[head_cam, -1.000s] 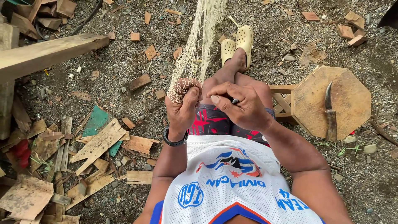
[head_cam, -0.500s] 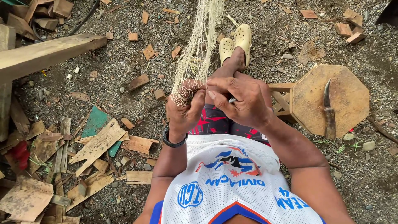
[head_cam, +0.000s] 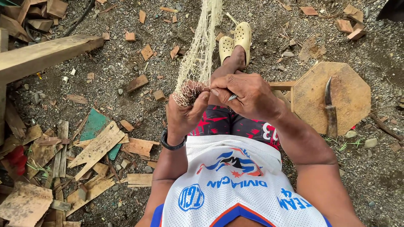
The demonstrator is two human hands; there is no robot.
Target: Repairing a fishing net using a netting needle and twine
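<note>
Right hand [head_cam: 248, 94] now lower, beside left hand [head_cam: 187, 111] at net [head_cam: 198, 59] edge

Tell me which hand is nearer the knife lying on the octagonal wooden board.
Right. The right hand works at the net just left of the knife; the left hand sits farther left, gripping the net.

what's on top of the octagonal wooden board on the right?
A knife with a dark curved blade lies on the octagonal wooden board, handle toward the viewer. The rest of the top is bare, stained wood. The board's left edge is covered by the right hand and forearm.
</note>
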